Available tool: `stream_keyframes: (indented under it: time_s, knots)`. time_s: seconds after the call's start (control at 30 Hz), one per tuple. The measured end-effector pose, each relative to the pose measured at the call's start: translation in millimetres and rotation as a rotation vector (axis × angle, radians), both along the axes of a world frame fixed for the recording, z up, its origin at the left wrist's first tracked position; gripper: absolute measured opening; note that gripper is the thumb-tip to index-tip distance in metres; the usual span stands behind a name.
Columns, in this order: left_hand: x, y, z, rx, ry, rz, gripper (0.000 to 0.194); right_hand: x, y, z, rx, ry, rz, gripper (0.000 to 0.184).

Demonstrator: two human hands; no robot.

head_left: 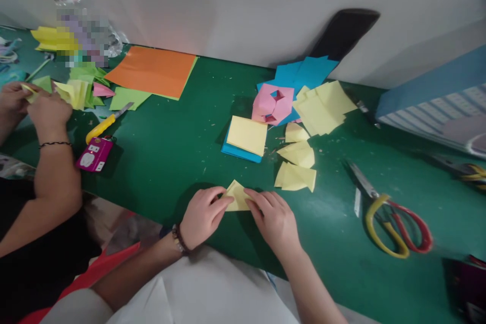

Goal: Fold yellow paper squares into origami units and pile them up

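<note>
Between my two hands, near the table's front edge, is a folded piece of yellow paper (237,196) with a pointed top. My left hand (203,215) pinches its left corner between thumb and fingers. The right corner is pinched by my right hand (274,221). Just beyond lies a square stack of sticky notes (247,135), yellow on top and blue below. Several folded yellow paper pieces (296,177) sit in a column to the right. Behind them is a pink folded-paper shape (271,104) with openings in it.
Large scissors (391,228) lie at the right, near a blue striped box (436,101). Loose yellow sheets (324,106) and blue sheets (304,75) are at the back, orange paper (155,71) farther left. A co-worker's hands (49,111) fold paper beside a yellow-handled cutter (102,126) and a purple box (95,154).
</note>
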State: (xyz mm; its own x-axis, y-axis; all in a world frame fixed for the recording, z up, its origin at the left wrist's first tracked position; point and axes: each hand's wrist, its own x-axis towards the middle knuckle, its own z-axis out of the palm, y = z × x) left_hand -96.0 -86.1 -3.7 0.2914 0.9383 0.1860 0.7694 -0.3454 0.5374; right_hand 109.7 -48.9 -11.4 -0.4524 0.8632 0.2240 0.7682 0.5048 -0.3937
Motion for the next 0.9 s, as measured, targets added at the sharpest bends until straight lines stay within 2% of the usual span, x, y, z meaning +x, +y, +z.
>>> stream_keyframes:
  time_s: [0.33,0.9]
  knots:
    - [-0.3,5.6,1.5,-0.059,0.085,-0.110,0.034,-7.4,4.1,-4.3,0.073,-0.019,-0.013,0.021]
    - [1.3,6.7,1.3,-0.121,0.167,-0.075,0.039,-11.4,3.3,-5.5,0.125,-0.035,-0.065,0.019]
